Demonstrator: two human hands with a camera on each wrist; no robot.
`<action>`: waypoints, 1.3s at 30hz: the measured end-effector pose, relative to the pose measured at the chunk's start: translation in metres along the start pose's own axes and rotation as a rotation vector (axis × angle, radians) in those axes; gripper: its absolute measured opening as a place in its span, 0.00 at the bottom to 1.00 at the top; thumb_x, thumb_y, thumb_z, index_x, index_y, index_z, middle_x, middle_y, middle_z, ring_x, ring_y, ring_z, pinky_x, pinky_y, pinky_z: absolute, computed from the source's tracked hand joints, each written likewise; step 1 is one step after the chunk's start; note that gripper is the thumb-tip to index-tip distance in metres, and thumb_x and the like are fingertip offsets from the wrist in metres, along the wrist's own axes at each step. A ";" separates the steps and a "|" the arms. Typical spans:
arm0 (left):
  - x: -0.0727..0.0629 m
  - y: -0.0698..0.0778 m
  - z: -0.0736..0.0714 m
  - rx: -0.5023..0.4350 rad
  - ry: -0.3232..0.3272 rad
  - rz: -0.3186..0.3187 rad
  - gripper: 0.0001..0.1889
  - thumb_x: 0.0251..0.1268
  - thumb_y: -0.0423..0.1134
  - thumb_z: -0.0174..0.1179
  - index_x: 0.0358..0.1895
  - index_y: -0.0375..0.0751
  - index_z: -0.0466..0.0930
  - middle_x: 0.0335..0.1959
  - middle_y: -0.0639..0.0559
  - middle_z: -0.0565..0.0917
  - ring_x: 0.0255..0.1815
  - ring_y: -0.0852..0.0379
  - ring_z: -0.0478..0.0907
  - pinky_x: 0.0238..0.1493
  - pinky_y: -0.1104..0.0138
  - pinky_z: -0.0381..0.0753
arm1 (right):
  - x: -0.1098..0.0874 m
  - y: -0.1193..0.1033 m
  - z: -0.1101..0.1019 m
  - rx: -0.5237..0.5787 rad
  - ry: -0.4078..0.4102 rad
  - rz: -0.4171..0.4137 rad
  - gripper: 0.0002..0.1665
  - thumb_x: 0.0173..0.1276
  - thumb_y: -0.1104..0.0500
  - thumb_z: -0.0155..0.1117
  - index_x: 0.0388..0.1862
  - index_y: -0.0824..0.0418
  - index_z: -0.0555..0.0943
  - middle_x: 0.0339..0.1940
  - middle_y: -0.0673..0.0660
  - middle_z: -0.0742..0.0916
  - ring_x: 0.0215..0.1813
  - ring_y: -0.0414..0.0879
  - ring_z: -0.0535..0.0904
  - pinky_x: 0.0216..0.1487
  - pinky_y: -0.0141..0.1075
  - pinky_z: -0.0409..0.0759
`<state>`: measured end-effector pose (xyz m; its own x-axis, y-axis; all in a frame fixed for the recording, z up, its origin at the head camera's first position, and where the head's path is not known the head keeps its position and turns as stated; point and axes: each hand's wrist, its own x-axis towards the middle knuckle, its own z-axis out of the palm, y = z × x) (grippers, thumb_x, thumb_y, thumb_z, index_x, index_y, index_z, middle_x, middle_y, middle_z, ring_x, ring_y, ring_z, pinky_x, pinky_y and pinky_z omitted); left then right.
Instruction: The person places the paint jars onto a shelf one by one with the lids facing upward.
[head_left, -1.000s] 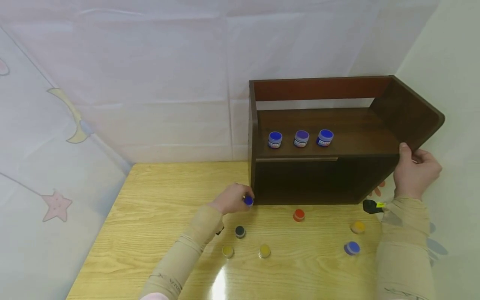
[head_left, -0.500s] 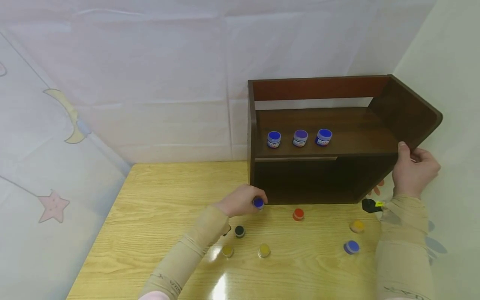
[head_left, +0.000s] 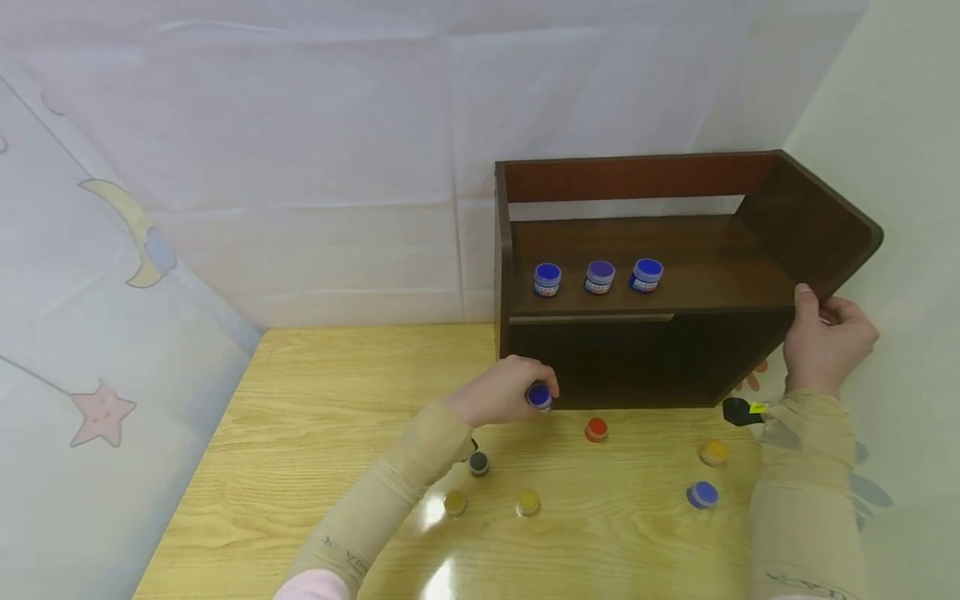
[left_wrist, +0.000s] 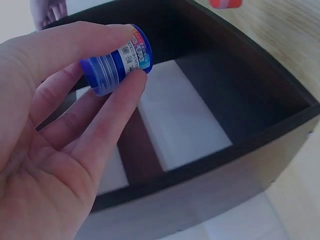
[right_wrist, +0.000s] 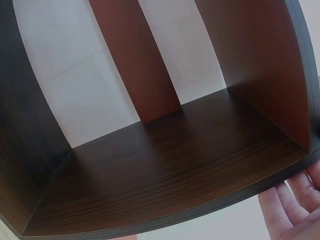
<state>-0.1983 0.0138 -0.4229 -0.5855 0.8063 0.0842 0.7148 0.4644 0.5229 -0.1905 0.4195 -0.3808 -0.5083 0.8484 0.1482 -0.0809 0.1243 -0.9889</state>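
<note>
My left hand (head_left: 506, 390) pinches a small blue paint jar (left_wrist: 117, 60) between thumb and fingers, its printed label showing in the left wrist view. In the head view this hand is in front of the lower left of a dark brown shelf (head_left: 645, 311). My right hand (head_left: 828, 340) grips the front edge of the shelf's right side, thumb on the near face and fingers behind. Its fingers (right_wrist: 274, 207) show at the panel edge in the right wrist view. Three paint jars stand in a row on the upper board: blue (head_left: 547, 280), purple (head_left: 599, 277) and blue (head_left: 646, 275).
On the wooden table (head_left: 337, 392) before the shelf lie a red jar (head_left: 596, 430), a dark jar (head_left: 478, 463), yellow jars (head_left: 528, 502) (head_left: 454, 502), an orange-yellow jar (head_left: 713, 452) and a light blue jar (head_left: 702, 495). A wall stands close on the right.
My left hand has moved right with the blue paint jar, from the shelf's left side to in front of its lower opening. The right hand stays on the shelf's side.
</note>
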 end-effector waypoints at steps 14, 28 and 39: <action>0.030 0.044 -0.034 0.112 -0.048 0.099 0.15 0.63 0.32 0.70 0.52 0.43 0.86 0.49 0.55 0.84 0.49 0.64 0.78 0.50 0.78 0.73 | -0.001 0.003 0.004 -0.055 -0.001 -0.026 0.12 0.63 0.50 0.75 0.23 0.46 0.81 0.25 0.42 0.80 0.28 0.32 0.74 0.38 0.26 0.68; 0.060 0.087 -0.084 0.142 -0.014 0.175 0.18 0.67 0.38 0.69 0.59 0.42 0.85 0.53 0.54 0.84 0.53 0.63 0.79 0.51 0.79 0.73 | -0.002 0.002 0.005 -0.037 0.003 -0.006 0.13 0.64 0.51 0.75 0.24 0.47 0.81 0.29 0.44 0.79 0.29 0.33 0.73 0.39 0.26 0.68; 0.090 0.107 -0.101 0.117 0.000 0.219 0.18 0.69 0.38 0.67 0.60 0.42 0.82 0.56 0.55 0.84 0.56 0.65 0.79 0.56 0.80 0.70 | -0.005 0.002 0.008 -0.075 0.006 -0.050 0.14 0.65 0.51 0.74 0.22 0.45 0.79 0.26 0.41 0.79 0.27 0.30 0.73 0.38 0.26 0.67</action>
<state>-0.2129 0.0989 -0.2736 -0.4121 0.8922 0.1846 0.8638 0.3182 0.3906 -0.1952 0.4117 -0.3835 -0.5000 0.8431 0.1978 -0.0417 0.2047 -0.9779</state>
